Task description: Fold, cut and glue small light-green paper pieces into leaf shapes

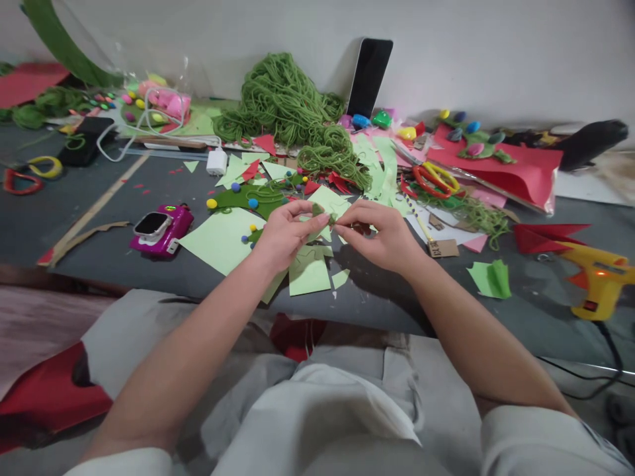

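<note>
Both hands are bunched up over the middle of the table [124,192], and the bit that matters is the little green scrap [319,211] caught between them. It sits right at the tips of the left hand [284,233], up and to the right of that palm. From the right hand [383,239] it lies to the left, just off the fingertips. The scrap looks to run roughly sideways, from one hand across to the other, though it's tiny and half covered so I wouldn't swear to it. The left hand is nearer and has more of it: thumb and forefinger pinched shut on it, wrist bent inward, other fingers curled. The right hand is curled too, thumb and forefinger tips closed on the scrap's right end as far as I can see. Light green paper [221,239] lies underneath, scissors [432,178] and a glue gun [598,281] off to the right
</note>
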`<state>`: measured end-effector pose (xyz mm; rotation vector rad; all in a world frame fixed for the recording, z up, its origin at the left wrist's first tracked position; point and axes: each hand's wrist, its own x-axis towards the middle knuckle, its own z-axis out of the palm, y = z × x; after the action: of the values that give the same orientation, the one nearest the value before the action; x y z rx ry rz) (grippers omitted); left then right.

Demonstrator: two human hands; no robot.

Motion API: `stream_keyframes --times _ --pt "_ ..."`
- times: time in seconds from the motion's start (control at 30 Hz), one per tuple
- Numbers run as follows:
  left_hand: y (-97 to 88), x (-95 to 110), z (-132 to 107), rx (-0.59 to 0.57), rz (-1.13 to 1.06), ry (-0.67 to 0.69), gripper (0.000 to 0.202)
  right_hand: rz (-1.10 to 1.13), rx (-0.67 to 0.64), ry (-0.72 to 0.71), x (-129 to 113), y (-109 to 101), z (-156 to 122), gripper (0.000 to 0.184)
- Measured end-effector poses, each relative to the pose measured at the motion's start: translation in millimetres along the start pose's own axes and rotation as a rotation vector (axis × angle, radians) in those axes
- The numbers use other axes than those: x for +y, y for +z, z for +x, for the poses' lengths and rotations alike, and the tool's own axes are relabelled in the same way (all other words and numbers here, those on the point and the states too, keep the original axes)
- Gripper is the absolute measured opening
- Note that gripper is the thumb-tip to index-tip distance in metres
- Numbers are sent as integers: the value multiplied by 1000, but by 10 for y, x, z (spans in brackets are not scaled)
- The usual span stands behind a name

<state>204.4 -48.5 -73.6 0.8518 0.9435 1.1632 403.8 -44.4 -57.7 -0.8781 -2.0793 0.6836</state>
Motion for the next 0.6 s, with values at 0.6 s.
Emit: stream_keyframes --times 0.6 --pt "-110 151 -65 -315 720 83 32 65 -389 209 92 -213 53 18"
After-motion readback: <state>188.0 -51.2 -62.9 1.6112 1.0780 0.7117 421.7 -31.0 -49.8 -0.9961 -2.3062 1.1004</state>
